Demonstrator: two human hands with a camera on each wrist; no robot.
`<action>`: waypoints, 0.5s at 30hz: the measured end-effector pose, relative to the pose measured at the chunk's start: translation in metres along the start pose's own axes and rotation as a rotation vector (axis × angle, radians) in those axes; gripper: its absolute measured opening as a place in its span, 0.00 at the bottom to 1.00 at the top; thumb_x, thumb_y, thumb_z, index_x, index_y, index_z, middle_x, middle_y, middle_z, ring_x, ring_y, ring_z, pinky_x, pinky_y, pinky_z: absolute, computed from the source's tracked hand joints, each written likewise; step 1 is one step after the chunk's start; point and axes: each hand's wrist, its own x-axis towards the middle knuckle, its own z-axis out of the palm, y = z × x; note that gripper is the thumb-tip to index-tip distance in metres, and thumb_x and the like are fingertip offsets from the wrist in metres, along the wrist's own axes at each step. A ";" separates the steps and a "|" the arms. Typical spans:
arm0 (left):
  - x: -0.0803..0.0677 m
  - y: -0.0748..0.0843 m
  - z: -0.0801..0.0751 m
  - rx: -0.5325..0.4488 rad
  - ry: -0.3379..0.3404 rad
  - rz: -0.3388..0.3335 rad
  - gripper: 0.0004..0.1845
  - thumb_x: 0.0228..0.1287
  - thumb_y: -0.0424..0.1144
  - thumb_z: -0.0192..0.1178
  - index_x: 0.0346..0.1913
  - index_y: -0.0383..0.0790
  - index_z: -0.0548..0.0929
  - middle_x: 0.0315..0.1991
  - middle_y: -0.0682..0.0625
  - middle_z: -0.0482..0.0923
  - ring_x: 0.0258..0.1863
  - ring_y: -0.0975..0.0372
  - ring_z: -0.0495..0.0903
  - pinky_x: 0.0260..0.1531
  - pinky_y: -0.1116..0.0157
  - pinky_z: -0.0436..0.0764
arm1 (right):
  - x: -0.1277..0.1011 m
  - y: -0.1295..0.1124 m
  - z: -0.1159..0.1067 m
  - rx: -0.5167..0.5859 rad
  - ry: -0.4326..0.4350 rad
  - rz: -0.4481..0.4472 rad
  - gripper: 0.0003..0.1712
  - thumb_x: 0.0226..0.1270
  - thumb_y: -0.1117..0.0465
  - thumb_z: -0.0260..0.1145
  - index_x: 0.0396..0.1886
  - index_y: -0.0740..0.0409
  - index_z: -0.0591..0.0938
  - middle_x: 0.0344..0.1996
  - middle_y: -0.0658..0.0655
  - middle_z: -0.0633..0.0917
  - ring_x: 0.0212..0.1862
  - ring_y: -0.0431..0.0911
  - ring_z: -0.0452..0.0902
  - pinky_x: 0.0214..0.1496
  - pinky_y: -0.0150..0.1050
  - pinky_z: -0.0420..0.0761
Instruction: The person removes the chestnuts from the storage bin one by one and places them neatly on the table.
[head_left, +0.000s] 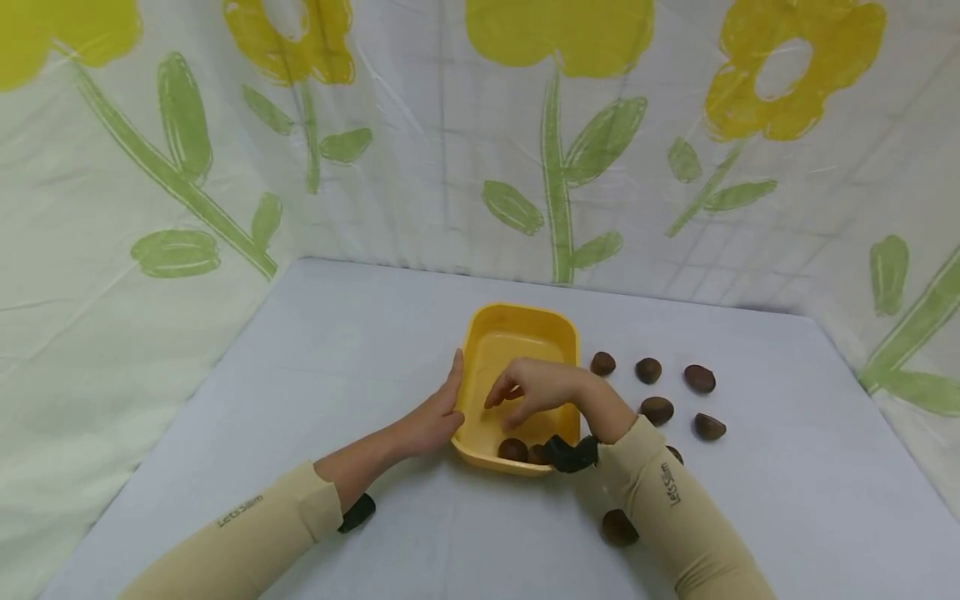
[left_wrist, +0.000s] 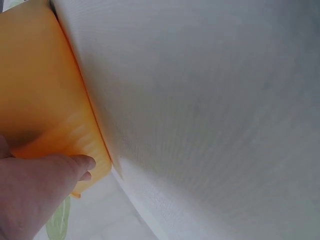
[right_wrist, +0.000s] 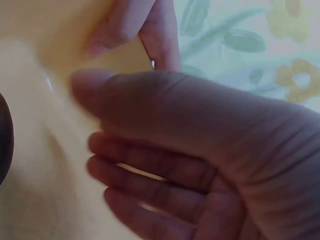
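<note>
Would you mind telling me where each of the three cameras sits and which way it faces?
Head: worn high, looking forward and down at the table, yellow tub, chestnuts; both forearms, left hand, right hand show.
Left wrist: low beside the tub's outer wall; fingers rest on it.
Right wrist: above the tub's inside; relaxed fingers fill the frame.
All three share the tub.

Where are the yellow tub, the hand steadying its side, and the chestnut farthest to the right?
yellow tub (head_left: pixel 501 321): head view, bare far rim.
left hand (head_left: pixel 438 417): head view, back of the hand against the tub's side.
rightmost chestnut (head_left: pixel 708 427): head view, middle of its shell.
</note>
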 end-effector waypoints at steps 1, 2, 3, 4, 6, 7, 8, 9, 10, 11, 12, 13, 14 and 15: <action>0.000 0.000 0.000 -0.001 0.001 0.000 0.44 0.63 0.28 0.40 0.71 0.47 0.22 0.75 0.50 0.25 0.74 0.59 0.33 0.71 0.54 0.41 | 0.000 0.000 0.001 -0.003 -0.019 0.003 0.21 0.53 0.61 0.70 0.48 0.63 0.83 0.45 0.56 0.86 0.51 0.46 0.79 0.58 0.41 0.75; 0.000 0.000 0.000 -0.001 0.002 -0.005 0.44 0.62 0.28 0.40 0.71 0.47 0.22 0.75 0.51 0.25 0.74 0.60 0.33 0.71 0.54 0.41 | 0.001 0.001 0.001 -0.009 -0.037 0.005 0.20 0.53 0.61 0.70 0.47 0.62 0.83 0.44 0.55 0.86 0.50 0.44 0.80 0.57 0.40 0.76; 0.000 0.000 0.000 -0.002 0.002 -0.005 0.44 0.62 0.28 0.40 0.71 0.47 0.22 0.75 0.51 0.25 0.74 0.60 0.33 0.71 0.54 0.41 | 0.001 0.000 0.002 -0.008 -0.055 0.012 0.20 0.52 0.62 0.71 0.47 0.62 0.84 0.44 0.55 0.86 0.50 0.43 0.80 0.57 0.39 0.76; 0.000 0.000 0.000 -0.004 0.003 -0.003 0.44 0.62 0.28 0.40 0.71 0.47 0.22 0.75 0.51 0.25 0.74 0.60 0.33 0.71 0.54 0.41 | 0.002 0.000 0.003 -0.006 -0.075 0.019 0.20 0.51 0.62 0.71 0.46 0.61 0.84 0.43 0.54 0.86 0.49 0.42 0.80 0.56 0.37 0.76; 0.000 0.000 0.000 -0.004 0.004 0.002 0.44 0.62 0.27 0.40 0.71 0.46 0.22 0.75 0.50 0.25 0.74 0.60 0.33 0.71 0.54 0.41 | 0.002 -0.001 0.004 0.003 -0.116 0.035 0.20 0.50 0.63 0.72 0.45 0.61 0.85 0.42 0.53 0.87 0.47 0.41 0.80 0.54 0.34 0.77; -0.001 0.000 0.000 -0.007 0.003 0.005 0.45 0.62 0.27 0.40 0.71 0.46 0.22 0.75 0.50 0.25 0.74 0.60 0.33 0.71 0.54 0.41 | 0.002 -0.001 0.005 0.013 -0.138 0.039 0.19 0.50 0.63 0.72 0.45 0.61 0.85 0.41 0.53 0.87 0.46 0.41 0.80 0.53 0.33 0.77; -0.001 0.001 0.000 -0.009 0.000 0.007 0.45 0.62 0.27 0.40 0.71 0.46 0.22 0.75 0.51 0.25 0.74 0.60 0.33 0.71 0.55 0.41 | 0.003 0.000 0.006 0.024 -0.157 0.043 0.19 0.49 0.63 0.72 0.44 0.61 0.85 0.41 0.53 0.87 0.44 0.40 0.80 0.51 0.32 0.78; -0.001 0.001 0.000 -0.011 -0.001 0.012 0.45 0.61 0.27 0.40 0.71 0.46 0.22 0.75 0.50 0.25 0.74 0.60 0.33 0.71 0.54 0.41 | 0.003 -0.001 0.006 0.038 -0.172 0.051 0.18 0.49 0.64 0.72 0.44 0.61 0.85 0.40 0.53 0.87 0.43 0.40 0.80 0.50 0.32 0.78; -0.001 0.001 0.000 -0.013 0.000 0.016 0.45 0.61 0.27 0.40 0.71 0.45 0.22 0.75 0.50 0.24 0.74 0.60 0.32 0.71 0.55 0.40 | 0.003 -0.001 0.007 0.051 -0.184 0.052 0.18 0.49 0.65 0.72 0.43 0.61 0.85 0.39 0.53 0.87 0.42 0.40 0.80 0.49 0.31 0.78; -0.002 0.002 0.000 -0.015 -0.001 0.020 0.45 0.60 0.27 0.40 0.71 0.45 0.22 0.75 0.50 0.24 0.74 0.60 0.32 0.71 0.55 0.40 | 0.004 0.000 0.008 0.060 -0.194 0.054 0.17 0.49 0.66 0.72 0.42 0.61 0.85 0.38 0.53 0.87 0.40 0.39 0.80 0.47 0.30 0.79; -0.002 0.002 0.000 -0.018 -0.001 0.024 0.45 0.60 0.27 0.40 0.71 0.44 0.22 0.75 0.50 0.24 0.74 0.60 0.32 0.71 0.55 0.40 | 0.004 0.000 0.008 0.069 -0.205 0.055 0.17 0.49 0.66 0.72 0.42 0.61 0.85 0.38 0.53 0.87 0.39 0.39 0.80 0.46 0.30 0.79; -0.002 0.002 0.000 -0.020 0.000 0.028 0.45 0.59 0.26 0.40 0.71 0.43 0.22 0.74 0.50 0.24 0.74 0.60 0.31 0.71 0.55 0.39 | 0.004 0.000 0.009 0.076 -0.216 0.057 0.16 0.49 0.67 0.72 0.41 0.61 0.85 0.37 0.53 0.87 0.38 0.38 0.79 0.45 0.29 0.79; -0.002 0.002 0.000 -0.020 0.001 0.031 0.45 0.59 0.26 0.40 0.71 0.43 0.23 0.74 0.50 0.24 0.74 0.60 0.31 0.71 0.55 0.39 | 0.005 0.000 0.009 0.079 -0.227 0.059 0.16 0.49 0.67 0.72 0.41 0.61 0.86 0.36 0.53 0.87 0.37 0.38 0.79 0.43 0.29 0.79; -0.002 0.002 0.000 -0.021 0.003 0.032 0.45 0.59 0.26 0.40 0.71 0.43 0.23 0.74 0.50 0.24 0.74 0.60 0.31 0.71 0.54 0.39 | 0.005 0.000 0.010 0.082 -0.240 0.061 0.15 0.49 0.68 0.72 0.40 0.61 0.86 0.35 0.53 0.87 0.35 0.37 0.79 0.42 0.29 0.79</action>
